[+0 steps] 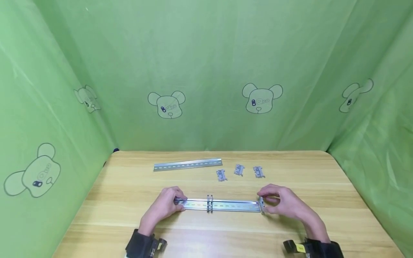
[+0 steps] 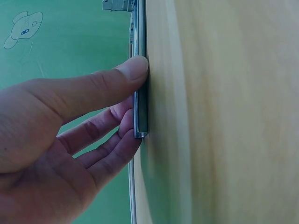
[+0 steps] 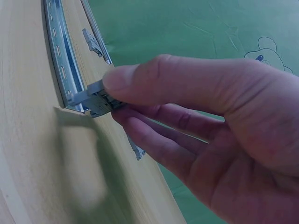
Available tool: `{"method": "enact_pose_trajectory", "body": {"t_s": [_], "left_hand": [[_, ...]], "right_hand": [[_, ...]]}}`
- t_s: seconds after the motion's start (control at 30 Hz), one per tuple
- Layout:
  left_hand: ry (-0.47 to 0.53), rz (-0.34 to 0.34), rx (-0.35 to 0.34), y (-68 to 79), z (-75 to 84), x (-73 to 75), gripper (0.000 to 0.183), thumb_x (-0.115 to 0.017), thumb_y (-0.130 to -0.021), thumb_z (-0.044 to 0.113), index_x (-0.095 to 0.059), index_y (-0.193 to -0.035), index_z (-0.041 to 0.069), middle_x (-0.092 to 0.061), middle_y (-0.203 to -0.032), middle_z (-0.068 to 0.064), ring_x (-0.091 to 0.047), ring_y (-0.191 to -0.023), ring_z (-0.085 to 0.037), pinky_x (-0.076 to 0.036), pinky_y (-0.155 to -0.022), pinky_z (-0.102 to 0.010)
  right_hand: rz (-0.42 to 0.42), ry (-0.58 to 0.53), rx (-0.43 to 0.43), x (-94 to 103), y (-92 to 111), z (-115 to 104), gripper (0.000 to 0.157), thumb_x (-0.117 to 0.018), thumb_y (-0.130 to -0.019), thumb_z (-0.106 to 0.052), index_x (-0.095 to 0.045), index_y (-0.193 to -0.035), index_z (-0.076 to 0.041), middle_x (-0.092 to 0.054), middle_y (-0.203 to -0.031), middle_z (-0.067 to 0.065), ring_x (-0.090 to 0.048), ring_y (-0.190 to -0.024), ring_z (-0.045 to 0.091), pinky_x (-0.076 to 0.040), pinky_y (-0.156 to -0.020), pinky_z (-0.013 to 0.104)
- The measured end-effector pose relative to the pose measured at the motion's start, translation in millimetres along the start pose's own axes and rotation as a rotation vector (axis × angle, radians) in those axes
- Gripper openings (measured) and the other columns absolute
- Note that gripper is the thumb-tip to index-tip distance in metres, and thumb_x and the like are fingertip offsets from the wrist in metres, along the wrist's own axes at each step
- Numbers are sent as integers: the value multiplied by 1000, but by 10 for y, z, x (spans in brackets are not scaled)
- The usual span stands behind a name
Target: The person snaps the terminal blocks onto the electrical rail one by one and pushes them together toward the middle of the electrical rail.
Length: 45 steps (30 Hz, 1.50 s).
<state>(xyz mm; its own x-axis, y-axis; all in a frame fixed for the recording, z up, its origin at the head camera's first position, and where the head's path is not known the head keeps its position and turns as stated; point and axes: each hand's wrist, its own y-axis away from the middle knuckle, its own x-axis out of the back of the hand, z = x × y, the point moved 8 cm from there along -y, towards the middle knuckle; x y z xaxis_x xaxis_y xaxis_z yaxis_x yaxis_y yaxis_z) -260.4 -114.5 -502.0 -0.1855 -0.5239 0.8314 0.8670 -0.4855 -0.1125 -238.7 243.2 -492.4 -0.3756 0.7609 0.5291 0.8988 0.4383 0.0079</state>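
Observation:
A slotted metal DIN rail (image 1: 235,206) lies crosswise on the table in front of me. My left hand (image 1: 164,204) grips its left end, thumb on the near edge and fingers behind, as the left wrist view shows on the rail (image 2: 142,114). Two narrow clip-on pieces (image 1: 209,204) stand side by side across the rail near its middle. At the right end, my right hand (image 1: 284,202) pinches a grey terminal block (image 3: 99,100) between thumb and fingers. That block is at the rail's end; whether it is seated there I cannot tell.
Behind, a second slotted rail (image 1: 187,165) lies at a slight slant. Three loose grey terminal blocks (image 1: 221,175) lie to its right. Green curtains (image 1: 206,71) with bear-head prints enclose the wooden table (image 1: 200,234) at the back and sides.

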Motion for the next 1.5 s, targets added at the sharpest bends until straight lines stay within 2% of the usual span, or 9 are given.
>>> {"method": "enact_pose_trajectory", "body": {"t_s": [0.63,0.83,0.97,1.13,1.3,1.5], "left_hand": [[-8,-6,16,-1,-6,-4,31,-85,-70,15,-78,-100,8,-71,-98,-1,-65,-90,-19,-58,-83,-37],[-11,-4,14,-6,-15,-12,32,-86,-70,15,-78,-100,8,-71,-97,-1,-65,-90,-19,-58,-83,-37],[-6,-5,17,-4,-24,-17,32,-86,-70,16,-78,-99,8,-71,-98,-1,-66,-90,-20,-58,-84,-37],[-5,-7,15,-1,-24,-3,31,-85,-71,16,-78,-100,8,-70,-97,-1,-66,-90,-20,-58,-84,-38],[-5,-6,11,0,-18,3,32,-85,-70,16,-78,-100,8,-71,-97,-1,-66,-90,-20,-58,-83,-37],[4,3,7,-1,-15,8,32,-85,-69,15,-78,-99,7,-71,-98,-3,-66,-90,-21,-58,-83,-37]], "right_hand": [[6,-75,-12,-30,-22,59,50,-82,-68,3,-65,-115,10,-57,-124,25,-60,-110,39,-53,-93,30],[16,-3,37,-70,-55,0,50,-83,-66,4,-66,-113,8,-58,-123,23,-60,-111,37,-51,-94,30],[25,1,30,-81,-68,-6,50,-84,-65,3,-68,-112,6,-58,-125,24,-60,-111,36,-51,-93,31],[34,-74,31,-70,-77,62,51,-83,-66,4,-67,-113,6,-56,-127,25,-60,-112,37,-52,-93,28],[18,-180,76,-76,-74,149,57,-81,-69,6,-60,-122,11,-50,-131,31,-57,-113,44,-52,-92,27],[24,-195,54,-101,-104,170,61,-81,-70,4,-57,-126,10,-49,-134,29,-57,-115,41,-51,-93,28]]}}
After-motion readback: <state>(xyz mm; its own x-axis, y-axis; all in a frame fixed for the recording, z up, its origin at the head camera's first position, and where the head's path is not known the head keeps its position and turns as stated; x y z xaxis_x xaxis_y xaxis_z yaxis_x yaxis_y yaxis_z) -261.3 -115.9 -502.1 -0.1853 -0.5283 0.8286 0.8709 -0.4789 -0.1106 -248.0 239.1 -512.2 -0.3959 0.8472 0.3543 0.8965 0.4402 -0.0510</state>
